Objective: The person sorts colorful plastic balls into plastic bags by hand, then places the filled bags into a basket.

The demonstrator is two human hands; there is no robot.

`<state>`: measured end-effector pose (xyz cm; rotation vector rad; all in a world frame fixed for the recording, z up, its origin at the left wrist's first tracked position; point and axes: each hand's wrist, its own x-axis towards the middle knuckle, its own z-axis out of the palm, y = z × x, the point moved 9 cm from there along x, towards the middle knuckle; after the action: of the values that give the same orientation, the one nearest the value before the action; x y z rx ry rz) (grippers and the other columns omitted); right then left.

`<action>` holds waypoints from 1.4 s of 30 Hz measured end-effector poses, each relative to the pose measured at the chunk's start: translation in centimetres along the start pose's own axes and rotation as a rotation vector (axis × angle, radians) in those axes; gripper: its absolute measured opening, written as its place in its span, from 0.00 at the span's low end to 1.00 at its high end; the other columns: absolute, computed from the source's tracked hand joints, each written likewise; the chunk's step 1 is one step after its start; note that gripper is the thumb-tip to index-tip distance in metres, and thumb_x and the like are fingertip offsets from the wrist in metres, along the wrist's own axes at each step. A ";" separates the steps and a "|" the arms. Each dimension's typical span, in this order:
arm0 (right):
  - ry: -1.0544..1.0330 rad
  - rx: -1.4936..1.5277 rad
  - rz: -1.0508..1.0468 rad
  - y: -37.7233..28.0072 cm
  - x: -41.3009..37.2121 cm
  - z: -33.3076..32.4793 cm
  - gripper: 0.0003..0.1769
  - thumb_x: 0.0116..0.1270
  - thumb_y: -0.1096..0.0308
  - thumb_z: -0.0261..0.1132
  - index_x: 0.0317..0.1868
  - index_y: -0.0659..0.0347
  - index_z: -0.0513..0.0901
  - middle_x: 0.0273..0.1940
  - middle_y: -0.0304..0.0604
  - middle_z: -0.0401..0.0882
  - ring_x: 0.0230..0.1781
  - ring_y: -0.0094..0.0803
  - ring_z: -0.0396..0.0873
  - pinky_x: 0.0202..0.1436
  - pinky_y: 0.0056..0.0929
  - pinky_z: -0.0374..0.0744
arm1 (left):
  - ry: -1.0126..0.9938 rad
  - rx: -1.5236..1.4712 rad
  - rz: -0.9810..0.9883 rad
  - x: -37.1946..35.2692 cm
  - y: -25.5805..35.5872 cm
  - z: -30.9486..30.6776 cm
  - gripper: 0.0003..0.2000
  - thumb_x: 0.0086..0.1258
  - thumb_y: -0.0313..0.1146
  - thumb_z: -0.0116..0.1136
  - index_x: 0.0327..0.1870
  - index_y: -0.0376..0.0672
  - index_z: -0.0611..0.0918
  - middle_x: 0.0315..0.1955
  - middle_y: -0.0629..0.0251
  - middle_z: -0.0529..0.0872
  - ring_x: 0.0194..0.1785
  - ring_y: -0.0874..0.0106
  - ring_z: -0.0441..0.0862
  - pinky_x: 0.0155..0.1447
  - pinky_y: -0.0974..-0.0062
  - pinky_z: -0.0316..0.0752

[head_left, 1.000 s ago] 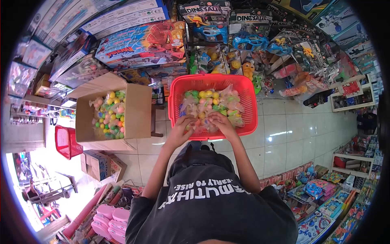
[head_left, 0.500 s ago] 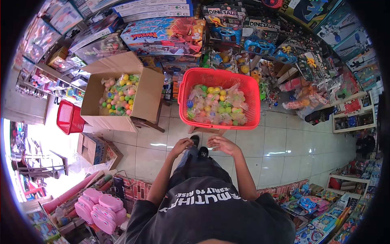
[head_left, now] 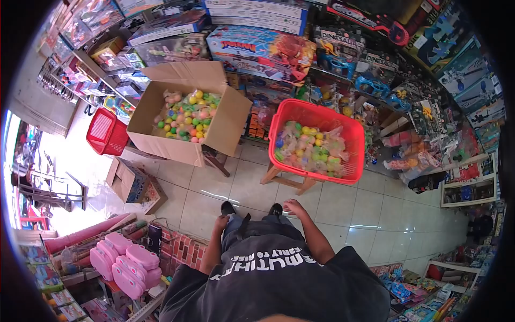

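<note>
My left hand hangs by my left thigh. It is seen from above, with its fingers mostly hidden, and nothing shows in it. My right hand is held beside my right leg, loosely open and holding nothing. In front of it and to the right, a red plastic basket sits on a wooden stool, apart from the hand. Inside lie colourful balls in clear plastic bags. Ahead on the left, an open cardboard box contains more bagged colourful balls.
Boxed toys line the shelves ahead. A smaller red basket and another cardboard box stand at the left. Pink cases are behind on the left, near a low brick-patterned edge. Tiled floor stretches to the right.
Both my hands have dropped from in front of me towards my sides. The view has turned left, so the basket and box appear further right. The balls look unchanged.
</note>
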<state>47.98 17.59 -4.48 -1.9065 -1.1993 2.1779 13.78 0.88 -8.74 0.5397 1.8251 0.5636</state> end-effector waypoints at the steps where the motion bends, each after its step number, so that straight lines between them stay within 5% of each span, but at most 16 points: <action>1: -0.003 -0.003 -0.007 0.3 0.3 0.2 0.14 0.62 0.56 0.57 0.45 0.53 0.74 0.40 0.38 0.78 0.38 0.28 0.78 0.41 0.32 0.76 | 0.008 -0.013 -0.048 -0.2 -0.4 -0.9 0.18 0.59 0.44 0.55 0.42 0.37 0.80 0.31 0.62 0.82 0.26 0.74 0.73 0.25 0.75 0.68; 7: 0.148 0.053 0.037 1.6 2.1 4.2 0.12 0.62 0.57 0.58 0.43 0.53 0.75 0.36 0.37 0.79 0.33 0.26 0.77 0.37 0.31 0.76 | -0.087 0.059 0.043 0.5 2.5 -5.8 0.19 0.59 0.47 0.56 0.42 0.39 0.80 0.32 0.64 0.82 0.29 0.74 0.73 0.27 0.76 0.68; 9: 0.156 0.101 -0.067 -0.5 2.5 7.2 0.11 0.61 0.60 0.60 0.39 0.56 0.77 0.31 0.37 0.80 0.27 0.23 0.77 0.29 0.27 0.76 | -0.109 -0.024 0.071 0.5 3.9 -7.7 0.17 0.60 0.42 0.57 0.36 0.34 0.81 0.28 0.60 0.83 0.33 0.71 0.78 0.41 0.72 0.73; 13: 0.093 -0.057 -0.139 -4.8 3.5 14.1 0.11 0.61 0.59 0.59 0.40 0.55 0.77 0.33 0.35 0.80 0.30 0.22 0.76 0.30 0.25 0.75 | -0.095 0.027 0.251 2.8 3.1 -12.3 0.18 0.62 0.43 0.56 0.38 0.34 0.81 0.28 0.60 0.83 0.33 0.71 0.78 0.41 0.73 0.73; 23: -0.196 -0.281 -0.293 -17.4 4.6 28.8 0.15 0.64 0.56 0.58 0.45 0.57 0.76 0.38 0.35 0.78 0.36 0.22 0.75 0.37 0.24 0.74 | -0.046 -0.076 0.214 3.4 1.2 -21.6 0.19 0.64 0.43 0.53 0.44 0.35 0.78 0.32 0.62 0.82 0.35 0.73 0.77 0.41 0.76 0.73; 30: -0.509 -0.408 -0.361 -28.3 0.2 36.0 0.17 0.66 0.56 0.57 0.50 0.56 0.74 0.43 0.35 0.77 0.42 0.21 0.74 0.42 0.24 0.73 | 0.155 -0.171 0.561 0.3 14.0 -28.0 0.11 0.67 0.34 0.50 0.43 0.35 0.78 0.32 0.62 0.82 0.37 0.73 0.79 0.44 0.76 0.72; 35: -0.616 -0.103 -0.584 -38.4 -5.1 37.0 0.17 0.68 0.61 0.54 0.54 0.58 0.72 0.48 0.36 0.74 0.48 0.24 0.74 0.50 0.25 0.72 | 0.254 -0.129 0.693 -3.1 24.9 -33.1 0.08 0.67 0.30 0.50 0.41 0.35 0.77 0.32 0.59 0.82 0.39 0.70 0.80 0.44 0.73 0.72; 42: -0.474 0.038 -0.689 -48.7 -0.8 34.8 0.14 0.68 0.63 0.55 0.50 0.60 0.73 0.43 0.36 0.76 0.46 0.24 0.75 0.45 0.23 0.73 | 0.521 0.120 0.992 -3.0 37.3 -38.2 0.07 0.61 0.25 0.52 0.38 0.38 0.78 0.33 0.56 0.79 0.41 0.58 0.75 0.47 0.66 0.68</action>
<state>-3.78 33.25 21.21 -0.7654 -1.5479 2.2309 -18.21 23.74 27.43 1.5161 1.9922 1.3539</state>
